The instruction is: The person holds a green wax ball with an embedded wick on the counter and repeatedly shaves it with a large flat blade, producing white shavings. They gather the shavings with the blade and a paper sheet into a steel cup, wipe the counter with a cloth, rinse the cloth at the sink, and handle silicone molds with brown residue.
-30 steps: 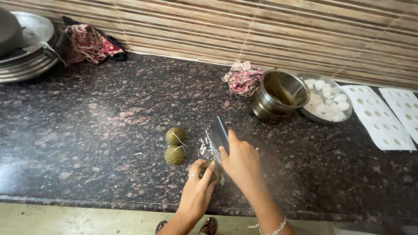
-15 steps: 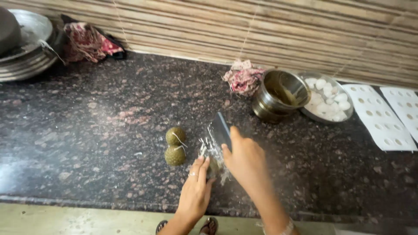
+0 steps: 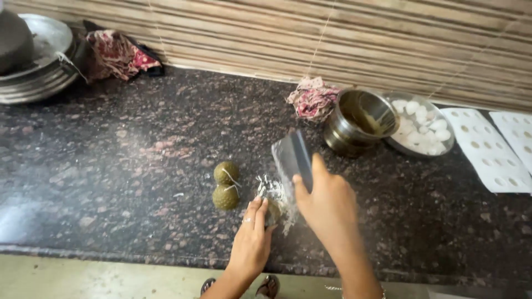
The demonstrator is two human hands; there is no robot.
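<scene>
Near the front edge of a dark speckled stone counter (image 3: 111, 166), a person's right hand (image 3: 327, 205) is closed around a flat metal scraper (image 3: 293, 160), the blade raised off the surface and tilted, its long edge running roughly from near-left to far-right. The left hand (image 3: 252, 243) lies just to the left, fingers curled loosely around a small greenish ball (image 3: 272, 211) that rests on the counter amid pale crumbly shavings (image 3: 271, 191); how firmly it grips cannot be told. The ball sits directly below and just nearer than the scraper's lower edge, between the two hands, with the left hand touching it and the right hand apart from it.

Two finished green wax balls with white wicks (image 3: 226, 182) stand one behind the other just left of the shavings. Farther back and to the right are a steel pot (image 3: 357, 124), a shallow steel bowl of white pieces (image 3: 421, 130) touching it, a crumpled patterned cloth (image 3: 313, 99), and white perforated mould sheets (image 3: 487, 149). Stacked steel plates (image 3: 39, 61) and another cloth (image 3: 119, 55) sit at far left.
</scene>
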